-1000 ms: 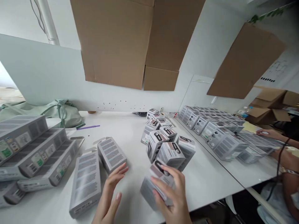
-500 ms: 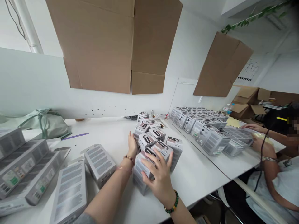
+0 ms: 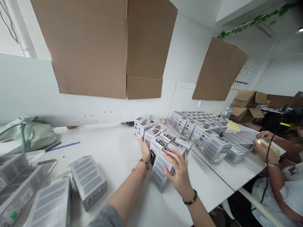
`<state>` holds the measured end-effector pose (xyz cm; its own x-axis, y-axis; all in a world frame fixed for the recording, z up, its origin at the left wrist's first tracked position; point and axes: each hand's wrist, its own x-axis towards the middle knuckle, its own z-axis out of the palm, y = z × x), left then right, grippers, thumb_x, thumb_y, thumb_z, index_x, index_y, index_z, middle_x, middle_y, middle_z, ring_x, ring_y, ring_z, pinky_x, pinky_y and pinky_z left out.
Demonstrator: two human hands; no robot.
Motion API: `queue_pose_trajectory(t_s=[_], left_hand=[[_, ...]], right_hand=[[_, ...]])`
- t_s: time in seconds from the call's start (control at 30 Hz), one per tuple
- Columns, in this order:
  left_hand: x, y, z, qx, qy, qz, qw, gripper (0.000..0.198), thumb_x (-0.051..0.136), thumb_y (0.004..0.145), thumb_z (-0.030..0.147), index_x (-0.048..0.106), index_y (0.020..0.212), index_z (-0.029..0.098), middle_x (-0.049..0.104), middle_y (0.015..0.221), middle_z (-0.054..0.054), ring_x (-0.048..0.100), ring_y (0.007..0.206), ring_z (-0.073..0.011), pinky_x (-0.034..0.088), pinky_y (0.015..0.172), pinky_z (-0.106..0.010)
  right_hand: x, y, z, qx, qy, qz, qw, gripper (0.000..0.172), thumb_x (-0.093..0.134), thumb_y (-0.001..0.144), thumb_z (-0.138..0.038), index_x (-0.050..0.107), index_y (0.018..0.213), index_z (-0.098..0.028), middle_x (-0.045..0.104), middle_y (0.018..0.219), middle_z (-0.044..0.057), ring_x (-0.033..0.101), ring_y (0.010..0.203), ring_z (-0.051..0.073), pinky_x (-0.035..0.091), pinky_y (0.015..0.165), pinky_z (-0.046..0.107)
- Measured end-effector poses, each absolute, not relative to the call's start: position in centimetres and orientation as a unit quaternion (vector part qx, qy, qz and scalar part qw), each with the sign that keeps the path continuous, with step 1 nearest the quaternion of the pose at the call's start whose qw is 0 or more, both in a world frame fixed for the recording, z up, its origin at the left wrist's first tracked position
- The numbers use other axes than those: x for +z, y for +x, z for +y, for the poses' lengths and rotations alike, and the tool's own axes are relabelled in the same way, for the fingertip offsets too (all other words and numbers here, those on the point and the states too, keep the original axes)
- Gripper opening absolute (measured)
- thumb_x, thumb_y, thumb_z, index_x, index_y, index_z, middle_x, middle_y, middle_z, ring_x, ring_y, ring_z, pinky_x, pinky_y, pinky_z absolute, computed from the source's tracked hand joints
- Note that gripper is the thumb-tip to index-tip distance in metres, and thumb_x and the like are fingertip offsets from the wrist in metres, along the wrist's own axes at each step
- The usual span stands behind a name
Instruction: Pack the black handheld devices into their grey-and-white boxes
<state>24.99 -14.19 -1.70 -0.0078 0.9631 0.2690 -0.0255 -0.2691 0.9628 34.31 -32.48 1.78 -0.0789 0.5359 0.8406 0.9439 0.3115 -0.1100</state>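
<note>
Your L hand [image 3: 145,149] is touching the left side of a bunch of small boxes [image 3: 159,142], w/ its long fingers reaching along them; it's staying flat and isn't curling shut. Your R hand [image 3: 178,170] is spreading its fingers over the top edge of the nearest box [image 3: 161,173], w/ the thumb on the side facing you. You can't tell from here if it's gripping.

That box is sitting at the near end of the bunch, on the smooth white tabletop [image 3: 115,145]. The boxes are made of stiff card w/ straight edges, showing grey stripes on some sides and dark loop pics on top.

On your L, a longer grey box [image 3: 88,181] is lying flat, w/ a thin flap poking out at its far end. Another striped box [image 3: 50,201] is lying next to it. A flat purple strip [image 3: 63,146] is lying farther back, by a soft, wrinkly green bag [image 3: 35,134].

On your R, lots of boxes in rows [image 3: 199,123] are standing close together. Past them, another person's hand [image 3: 262,150] is touching something pale yellow, too small to name. Big, flat brown cardboard [image 3: 90,47] is covering part of the wall. You're wearing round beads on both wrists.
</note>
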Motion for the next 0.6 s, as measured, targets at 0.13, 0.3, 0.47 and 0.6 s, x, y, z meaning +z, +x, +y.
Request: queue_pose_trajectory(t_s=[0.13,0.3,0.47,0.6], left_hand=[[-2.4,28.1,-14.9,0.583,0.499,0.503,0.397,0.036,0.054,0.095,0.035,0.055,0.128,0.020,0.054,0.136,-0.010,0.056,0.118,-0.0267,0.049,0.098,-0.049],[-2.6,31.3,-15.6,0.568,0.494,0.540,0.377,0.038,0.059,0.093,0.033,0.054,0.129,0.021,0.053,0.137,-0.010,0.056,0.119,-0.0263,0.049,0.099,-0.049],[-2.5,31.8,-16.2,0.560,0.503,0.557,0.352,0.034,0.056,0.095,0.033,0.056,0.127,0.021,0.054,0.136,-0.010,0.056,0.121,-0.0263,0.047,0.100,-0.049],[-1.3,29.4,-14.5,0.598,0.457,0.590,0.293,0.036,0.058,0.094,0.033,0.056,0.126,0.019,0.056,0.132,-0.010,0.059,0.114,-0.0252,0.051,0.096,-0.049]], right_hand=[[1.5,38.0,-32.3,-0.257,-0.541,-0.688,0.410,0.030,0.056,0.088,-0.022,0.061,0.118,-0.027,0.067,0.120,0.006,0.057,0.120,0.028,0.020,0.116,0.061],[1.0,41.8,-31.8,-0.269,-0.543,-0.687,0.401,0.027,0.055,0.091,-0.027,0.062,0.116,-0.026,0.068,0.120,0.007,0.056,0.124,0.029,0.025,0.115,0.061],[0.9,44.3,-31.4,-0.272,-0.551,-0.688,0.386,0.027,0.055,0.092,-0.027,0.061,0.118,-0.024,0.068,0.123,0.008,0.050,0.131,0.033,0.029,0.112,0.063],[1.7,43.7,-32.6,-0.277,-0.553,-0.692,0.373,0.040,0.060,0.090,-0.033,0.055,0.129,-0.024,0.061,0.133,0.011,0.045,0.134,0.036,0.031,0.110,0.066]])
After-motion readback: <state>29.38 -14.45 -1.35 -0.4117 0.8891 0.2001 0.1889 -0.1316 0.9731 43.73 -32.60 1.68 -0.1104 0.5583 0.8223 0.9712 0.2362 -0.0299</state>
